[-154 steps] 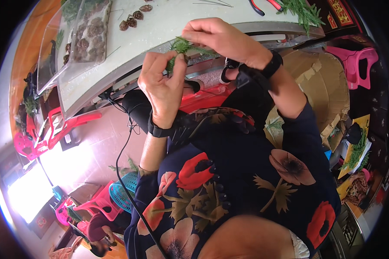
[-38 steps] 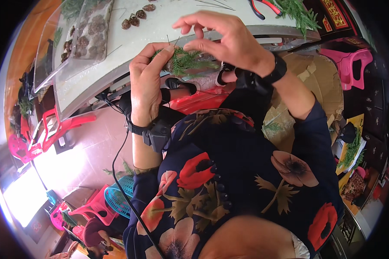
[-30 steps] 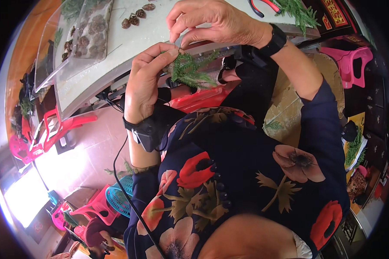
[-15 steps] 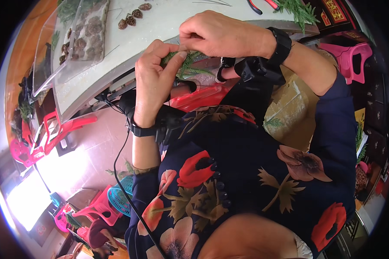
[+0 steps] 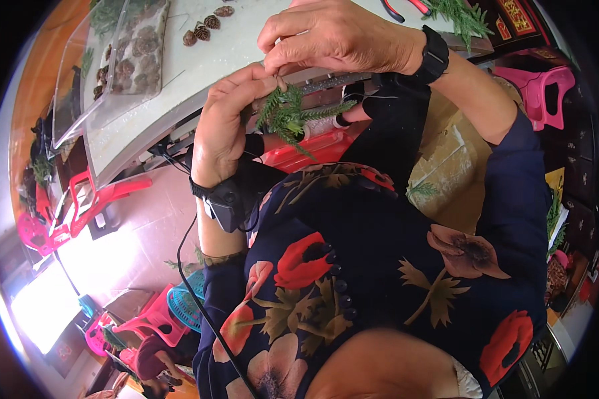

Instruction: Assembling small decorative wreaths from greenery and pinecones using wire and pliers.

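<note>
**Pinching a green sprig just off the table**

Holds the sprig [image 5: 289, 118] by its upper end between thumb and forefinger of the left hand [image 5: 225, 110], in the air beside the near edge of the table [image 5: 196, 63], with fronds hanging toward the lap. Curls the right hand [image 5: 353, 40] over the same end, back of the hand to the camera, fingers bent close together near the left fingertips; too covered there to tell what, if anything, is pinched.

Looks partway along, judging by the grip: sprig already picked out and in hand, upper end apparently being worked, not yet let go or set down. Leaves seemingly untouched four loose cones [image 5: 201, 32] on the table, more cones seen through a clear box [image 5: 73, 132], what looks like a thin wire [image 5: 174, 78] near that box, red-and-black pliers [image 5: 394, 9] cut off by the top edge, and a heap of greenery [image 5: 459, 20] at the table's far right.

Offers little to read. Bears gold writing on a red panel [image 5: 520, 20] at upper right, small and skewed. Shows no legible label or brand on sprig, cones or pliers.
</note>
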Motion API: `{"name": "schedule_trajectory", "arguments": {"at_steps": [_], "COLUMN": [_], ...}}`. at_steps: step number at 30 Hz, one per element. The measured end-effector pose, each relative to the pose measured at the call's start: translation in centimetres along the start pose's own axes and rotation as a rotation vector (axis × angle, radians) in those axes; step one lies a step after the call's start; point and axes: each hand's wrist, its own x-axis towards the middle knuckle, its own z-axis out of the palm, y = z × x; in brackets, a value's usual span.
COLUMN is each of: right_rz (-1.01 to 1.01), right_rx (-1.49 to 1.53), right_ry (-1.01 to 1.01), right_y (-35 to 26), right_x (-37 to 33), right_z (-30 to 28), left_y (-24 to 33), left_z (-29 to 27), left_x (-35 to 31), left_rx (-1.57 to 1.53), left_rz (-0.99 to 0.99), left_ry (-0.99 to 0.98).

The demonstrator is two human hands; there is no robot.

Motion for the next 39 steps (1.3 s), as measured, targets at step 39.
{"name": "schedule_trajectory", "arguments": {"at_steps": [39], "right_rz": [0.118], "right_rx": [0.267], "right_ry": [0.386], "right_y": [-1.0], "right_x": [-0.5], "right_z": [1.5], "left_y": [-0.2], "left_z": [0.8], "left_x": [0.0], "left_rx": [-0.174], "left_rz": [0.018], "left_ry": [0.003]}}
